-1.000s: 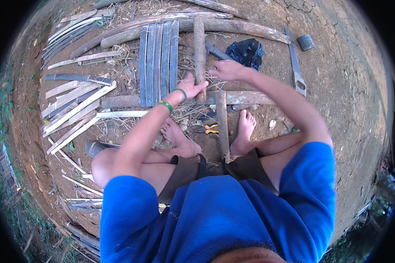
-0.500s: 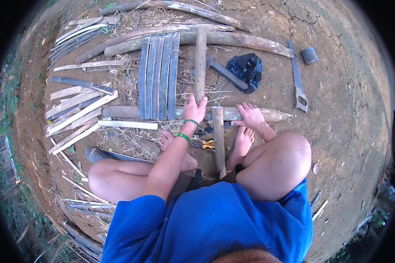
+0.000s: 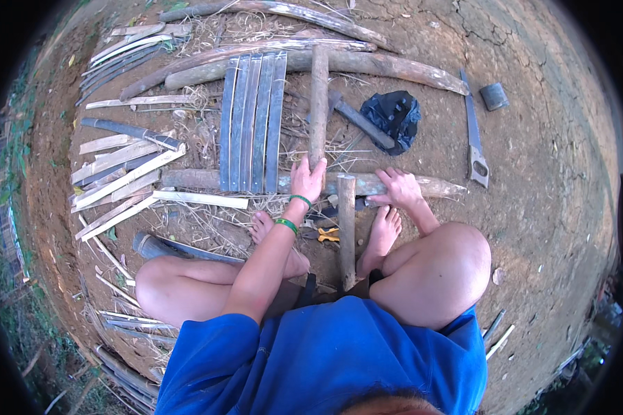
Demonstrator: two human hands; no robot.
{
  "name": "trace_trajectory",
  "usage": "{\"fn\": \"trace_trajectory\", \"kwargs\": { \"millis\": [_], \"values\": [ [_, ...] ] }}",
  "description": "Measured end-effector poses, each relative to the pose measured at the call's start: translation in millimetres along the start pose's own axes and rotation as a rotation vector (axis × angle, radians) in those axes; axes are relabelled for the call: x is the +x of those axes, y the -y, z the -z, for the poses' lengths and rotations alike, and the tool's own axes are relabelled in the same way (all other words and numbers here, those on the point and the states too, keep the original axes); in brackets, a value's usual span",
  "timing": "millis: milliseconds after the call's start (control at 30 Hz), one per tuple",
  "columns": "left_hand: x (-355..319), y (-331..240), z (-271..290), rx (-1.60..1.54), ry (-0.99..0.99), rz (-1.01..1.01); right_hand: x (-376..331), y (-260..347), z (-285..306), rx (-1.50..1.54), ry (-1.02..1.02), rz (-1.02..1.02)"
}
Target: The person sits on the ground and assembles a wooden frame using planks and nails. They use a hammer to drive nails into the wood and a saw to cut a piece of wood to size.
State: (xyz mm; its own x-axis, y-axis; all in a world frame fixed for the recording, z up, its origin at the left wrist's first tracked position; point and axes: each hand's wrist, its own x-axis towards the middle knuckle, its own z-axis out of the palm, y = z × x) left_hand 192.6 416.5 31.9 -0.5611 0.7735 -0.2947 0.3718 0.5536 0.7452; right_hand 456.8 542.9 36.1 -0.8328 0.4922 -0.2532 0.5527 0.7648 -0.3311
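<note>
One view only, from the person's head, looking steeply down over the blue shirt (image 3: 325,360) and bent knees onto bare earth. It sits close: the left hand (image 3: 307,178) and right hand (image 3: 396,188) land mid-frame, forearms rising from below. The fisheye curves the logs (image 3: 367,63) near the top rim, and black corners ring the circle.

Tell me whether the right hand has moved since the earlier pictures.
Yes. The right hand came back from beside the black bag toward the person and now rests on the cross log in front of the feet.
</note>
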Motion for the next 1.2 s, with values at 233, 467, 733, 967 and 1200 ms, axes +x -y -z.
{"fn": "trace_trajectory", "kwargs": {
  "millis": [233,467,733,967,1200],
  "values": [
    [-6.0,-16.9,0.7,0.051,0.067,0.05,-3.2,-5.3,-2.8,-0.027,-0.055,0.008],
    [15.2,-10.5,6.9,0.05,0.137,0.129,-2.3,-1.5,2.6,-0.043,-0.038,0.005],
    [45.2,31.1,-12.5,-0.465,0.119,0.12,0.9,-2.8,-3.8,-0.009,-0.065,-0.001],
    [45.0,-11.9,-3.8,-0.416,0.16,0.228,-6.3,-10.4,-6.2,-0.009,-0.069,-0.008],
    [46.2,-2.8,-2.5,-0.605,0.217,0.204,1.5,-3.8,-5.0,-0.003,-0.059,0.003]
  ]
}}
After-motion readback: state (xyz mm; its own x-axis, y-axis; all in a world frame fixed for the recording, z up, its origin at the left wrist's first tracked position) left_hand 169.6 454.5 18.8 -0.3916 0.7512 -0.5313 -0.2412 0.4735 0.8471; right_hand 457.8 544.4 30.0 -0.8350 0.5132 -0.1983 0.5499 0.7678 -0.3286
